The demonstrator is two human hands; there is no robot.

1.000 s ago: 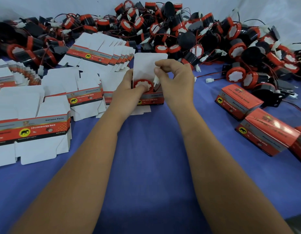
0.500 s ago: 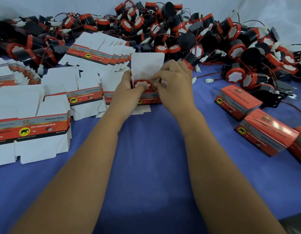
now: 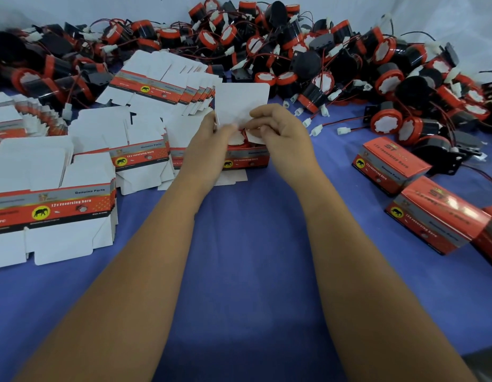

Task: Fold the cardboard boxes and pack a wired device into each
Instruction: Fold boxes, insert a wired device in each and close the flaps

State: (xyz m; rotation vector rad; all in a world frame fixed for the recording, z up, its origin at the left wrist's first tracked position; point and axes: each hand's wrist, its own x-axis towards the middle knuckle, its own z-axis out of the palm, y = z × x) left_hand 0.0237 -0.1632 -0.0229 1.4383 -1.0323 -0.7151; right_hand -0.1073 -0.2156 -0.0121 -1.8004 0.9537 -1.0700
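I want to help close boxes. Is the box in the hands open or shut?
Open. The box has its white lid flap standing up, and both hands' fingers are folding the small side flaps inward.

Both side flaps [image 3: 253, 136] now fold inward over the horn [image 3: 236, 139].

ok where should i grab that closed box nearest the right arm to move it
Grip the closed box across its two long faces, coming from above: it lies flat on the blue cloth, its broad red top facing up, and its right end crowds another box.

Glossy cardboard boxes [image 3: 392, 168] — matt blue cloth [image 3: 247, 244]
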